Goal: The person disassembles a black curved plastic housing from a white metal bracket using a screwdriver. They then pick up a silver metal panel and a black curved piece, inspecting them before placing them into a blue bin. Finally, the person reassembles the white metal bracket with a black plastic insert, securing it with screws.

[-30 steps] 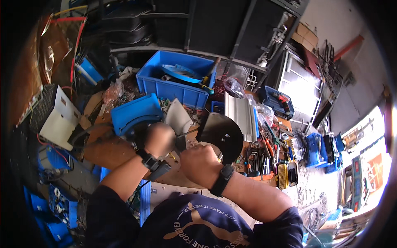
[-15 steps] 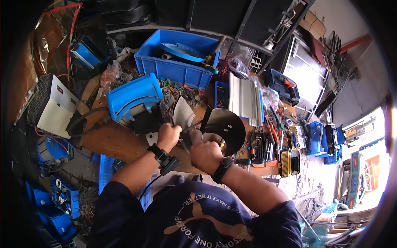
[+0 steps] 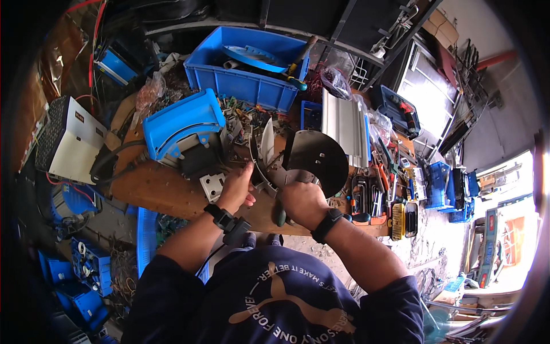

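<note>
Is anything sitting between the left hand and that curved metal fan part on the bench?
Nothing visible does. The left hand already reaches the curved metal fan part at its lower edge, fingers against it. The right hand grips a green-handled tool just beside the same part, below the dark round plate.

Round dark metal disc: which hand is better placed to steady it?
Right, probably. The right hand sits directly below the round dark metal disc, at its lower edge, gripping a green-handled tool. The left hand is further left, on the curved grey metal strip.
</note>
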Motion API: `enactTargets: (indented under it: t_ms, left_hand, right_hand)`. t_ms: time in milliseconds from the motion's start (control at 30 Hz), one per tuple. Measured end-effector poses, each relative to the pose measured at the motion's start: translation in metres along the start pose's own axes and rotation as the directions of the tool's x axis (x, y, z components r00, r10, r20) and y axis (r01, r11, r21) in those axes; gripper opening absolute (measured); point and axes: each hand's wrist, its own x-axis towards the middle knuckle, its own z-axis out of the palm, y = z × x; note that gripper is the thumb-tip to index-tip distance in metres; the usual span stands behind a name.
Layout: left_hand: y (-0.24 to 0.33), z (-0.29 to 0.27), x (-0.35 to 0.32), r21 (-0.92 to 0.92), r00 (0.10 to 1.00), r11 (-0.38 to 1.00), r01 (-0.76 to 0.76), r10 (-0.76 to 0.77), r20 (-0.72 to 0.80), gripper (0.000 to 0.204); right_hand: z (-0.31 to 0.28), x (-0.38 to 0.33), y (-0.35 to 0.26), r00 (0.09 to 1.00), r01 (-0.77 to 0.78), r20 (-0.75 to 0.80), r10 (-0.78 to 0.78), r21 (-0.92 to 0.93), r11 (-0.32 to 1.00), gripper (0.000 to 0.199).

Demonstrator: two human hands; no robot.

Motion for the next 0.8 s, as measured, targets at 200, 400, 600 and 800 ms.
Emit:
enactTargets:
  t_ms: [200,400,600,800]
  left_hand:
    - [0.003,0.015,0.002,0.258,0.969,0.939,-0.229,0.246,-0.034,0.03]
    - [0.013,-0.002,-0.01,0.395,0.978,0.895,-0.205,0.203,0.048,0.024]
    - [-0.017,-0.034,-0.002,0.178,0.997,0.981,-0.076,0.07,0.042,0.029]
    - [-0.046,-0.04,0.0,-0.018,0.998,1.0,0.01,-0.009,0.07,0.03]
  right_hand:
    - [0.01,0.003,0.002,0.998,0.027,-0.061,-0.026,0.008,1.0,0.013]
    - [-0.017,0.0,-0.007,1.0,0.01,-0.016,-0.011,-0.091,0.996,0.014]
    - [-0.026,0.004,0.004,0.995,-0.035,-0.098,0.034,0.0,0.999,0.013]
    - [-0.025,0.003,-0.006,0.997,0.009,-0.075,-0.013,-0.049,0.999,0.012]
